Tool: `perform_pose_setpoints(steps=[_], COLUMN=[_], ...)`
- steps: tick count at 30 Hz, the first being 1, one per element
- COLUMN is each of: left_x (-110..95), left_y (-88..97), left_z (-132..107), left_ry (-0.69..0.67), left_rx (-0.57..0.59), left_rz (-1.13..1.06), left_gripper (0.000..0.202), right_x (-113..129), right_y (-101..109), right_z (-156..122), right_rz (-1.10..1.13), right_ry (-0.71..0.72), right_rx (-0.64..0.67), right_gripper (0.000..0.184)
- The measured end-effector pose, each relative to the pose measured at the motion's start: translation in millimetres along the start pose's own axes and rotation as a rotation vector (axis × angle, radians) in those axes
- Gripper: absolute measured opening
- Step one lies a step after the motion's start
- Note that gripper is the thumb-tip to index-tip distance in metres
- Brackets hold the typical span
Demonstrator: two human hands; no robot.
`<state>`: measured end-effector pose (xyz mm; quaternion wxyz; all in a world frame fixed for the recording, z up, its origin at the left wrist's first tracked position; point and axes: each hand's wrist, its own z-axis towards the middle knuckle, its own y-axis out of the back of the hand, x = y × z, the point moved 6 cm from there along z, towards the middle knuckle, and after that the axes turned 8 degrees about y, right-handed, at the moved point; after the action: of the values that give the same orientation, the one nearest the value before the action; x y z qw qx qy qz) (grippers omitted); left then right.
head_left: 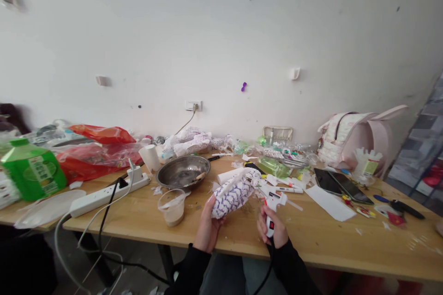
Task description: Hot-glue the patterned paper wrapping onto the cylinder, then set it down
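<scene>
My left hand (pixel 206 225) grips a rolled bundle of white paper with purple markings (pixel 234 192), held tilted just above the wooden table (pixel 311 239). My right hand (pixel 273 228) is closed on the handle of a white hot glue gun (pixel 273 202) with a red switch and a black cord. The gun's nozzle points up toward the right end of the bundle, close to it. Both sleeves are black.
A metal bowl (pixel 183 171), a plastic cup (pixel 172 207) and a white power strip (pixel 107 193) lie left of the hands. A green bottle (pixel 32 168) and red bags (pixel 100 147) sit far left. Phones (pixel 341 184), paper scraps and a pink backpack (pixel 356 135) are to the right.
</scene>
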<state>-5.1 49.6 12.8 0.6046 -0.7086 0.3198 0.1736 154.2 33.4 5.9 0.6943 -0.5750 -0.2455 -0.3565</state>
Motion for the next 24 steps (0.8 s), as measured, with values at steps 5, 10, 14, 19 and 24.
perform_pose_setpoints(steps=[5,10,14,19,24], left_x=[-0.7,-0.5,0.0,0.4,-0.4], left_y=[-0.8,-1.5,-0.7,-1.1,-1.5], left_z=[0.2,0.7,1.0,0.9,-0.5], left_ry=[-0.013,-0.010,-0.009,-0.007,-0.014], left_rx=[0.010,0.012,0.004,0.007,0.005], left_rz=[0.000,-0.001,-0.004,0.005,0.004], left_gripper=[0.029,0.030,0.031,0.031,0.032], right_x=[-0.5,-0.9,0.2,1.1,1.3], right_y=[1.9,1.4,0.5,-0.1,1.2], right_z=[-0.3,0.2,0.3,0.1,0.4], right_rz=[-0.032,-0.060,-0.080,-0.087,-0.083], right_ry=[0.005,0.005,0.019,0.036,0.040], right_rx=[0.022,0.043,0.048,0.041,0.019], right_gripper=[0.036,0.040,0.041,0.042,0.042])
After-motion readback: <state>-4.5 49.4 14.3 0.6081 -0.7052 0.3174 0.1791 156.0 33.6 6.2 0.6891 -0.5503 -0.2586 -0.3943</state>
